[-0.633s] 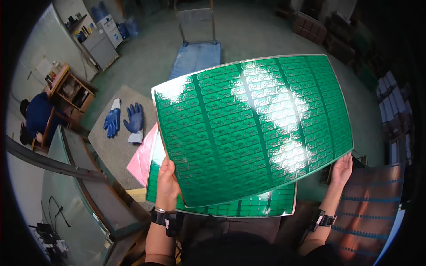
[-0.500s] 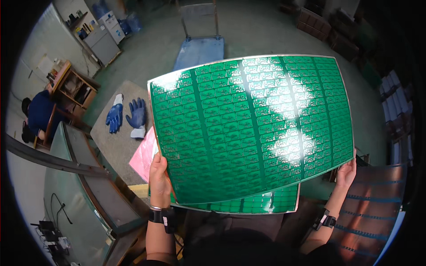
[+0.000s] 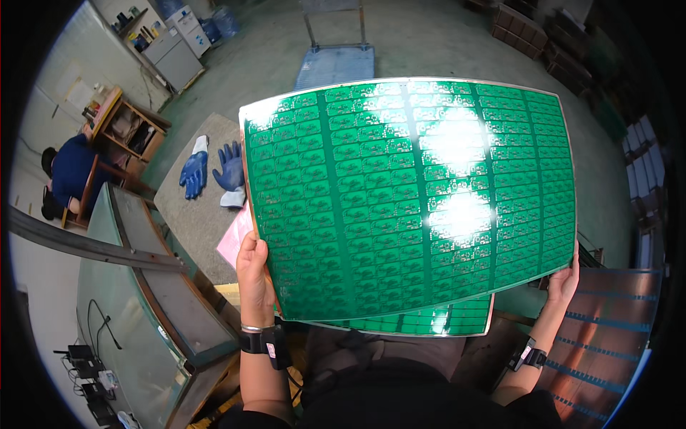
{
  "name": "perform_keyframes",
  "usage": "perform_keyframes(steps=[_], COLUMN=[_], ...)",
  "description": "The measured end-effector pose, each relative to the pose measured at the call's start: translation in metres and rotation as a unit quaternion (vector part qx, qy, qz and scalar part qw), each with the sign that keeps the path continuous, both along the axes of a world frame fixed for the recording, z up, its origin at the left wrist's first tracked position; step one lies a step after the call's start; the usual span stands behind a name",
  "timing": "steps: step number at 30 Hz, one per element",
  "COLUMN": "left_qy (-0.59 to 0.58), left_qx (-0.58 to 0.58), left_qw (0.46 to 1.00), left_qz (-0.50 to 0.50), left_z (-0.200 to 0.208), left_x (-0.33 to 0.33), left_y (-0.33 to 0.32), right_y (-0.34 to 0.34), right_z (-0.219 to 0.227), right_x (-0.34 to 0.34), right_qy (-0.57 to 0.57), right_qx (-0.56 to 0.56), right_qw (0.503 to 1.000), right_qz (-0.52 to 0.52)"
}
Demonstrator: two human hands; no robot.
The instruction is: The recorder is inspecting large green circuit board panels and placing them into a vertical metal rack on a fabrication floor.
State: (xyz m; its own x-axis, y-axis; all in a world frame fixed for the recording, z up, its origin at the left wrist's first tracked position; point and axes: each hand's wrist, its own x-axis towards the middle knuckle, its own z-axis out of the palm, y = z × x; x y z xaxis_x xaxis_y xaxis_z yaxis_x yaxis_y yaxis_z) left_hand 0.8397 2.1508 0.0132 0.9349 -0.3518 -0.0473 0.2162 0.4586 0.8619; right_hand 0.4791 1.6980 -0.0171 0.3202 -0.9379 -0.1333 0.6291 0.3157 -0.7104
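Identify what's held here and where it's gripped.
A green circuit panel: the left hand grips its left edge, toward the bottom; the right hand holds its lower right corner.

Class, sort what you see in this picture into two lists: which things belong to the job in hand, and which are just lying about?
Job in hand:
- large green panel, held by left hand and right hand
- second green panel below it, probably

Apparently just lying about:
- blue gloves, unworn
- blue trolley

Green panel point(image 3: 386, 214), gridded with small outlines! Blue-and-white gloves point(image 3: 194, 174) left of the panel, blue cart point(image 3: 336, 66) beyond it.
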Motion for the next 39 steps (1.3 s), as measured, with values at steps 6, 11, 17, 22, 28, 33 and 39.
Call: perform_keyframes(steps=[6,11,17,22,28,33,39], left_qy=[-0.005,-0.013,-0.016,-0.024,-0.054,-0.094,-0.153], left_qx=[0.007,0.017,0.016,0.041,0.083,0.176,0.1], left_qw=[1.0,1.0,1.0,0.999,0.994,0.974,0.979], left_qz=[0.005,-0.001,-0.002,0.02,0.037,0.109,0.093], left_z=[0.0,-0.003,-0.005,-0.005,-0.016,-0.012,0.012], left_x=[0.0,0.005,0.012,0.018,0.032,0.043,0.049], left_y=[-0.001,0.003,0.011,0.017,0.033,0.047,0.037], right_y=[0.001,0.002,0.006,0.013,0.012,-0.003,-0.016], right_z=[-0.002,-0.005,-0.003,0.01,0.017,0.035,0.067], right_x=[0.001,0.0,0.003,0.012,0.01,0.009,0.027], right_qy=[0.007,0.016,0.015,0.04,0.075,0.268,0.222], right_qx=[0.003,-0.004,-0.032,-0.052,-0.128,-0.143,-0.23], right_qw=[1.0,1.0,0.999,0.997,0.982,0.935,0.929], right_qz=[-0.014,0.009,0.034,0.049,0.115,0.184,0.186])
